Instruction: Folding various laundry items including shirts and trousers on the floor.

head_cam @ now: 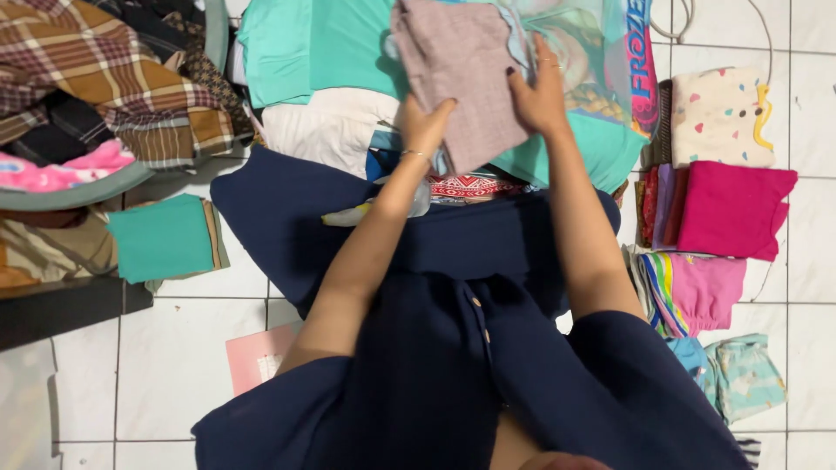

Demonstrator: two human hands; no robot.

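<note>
A mauve knitted garment [457,70] lies folded over a heap of teal, white and printed clothes [313,43] in front of me. My left hand [424,124] grips its lower left edge, with a thin bracelet on the wrist. My right hand [538,91] presses on its right side, fingers spread, rings on two fingers. Both forearms reach out over my dark blue dress [418,261].
Folded clothes are stacked on the white tiled floor [174,365] at right: a cream spotted piece [718,117], a magenta one [731,209], a pink one [705,292]. A folded teal cloth [161,237] and a basket of plaid fabrics [104,78] sit left. A pink paper [257,357] lies near my knee.
</note>
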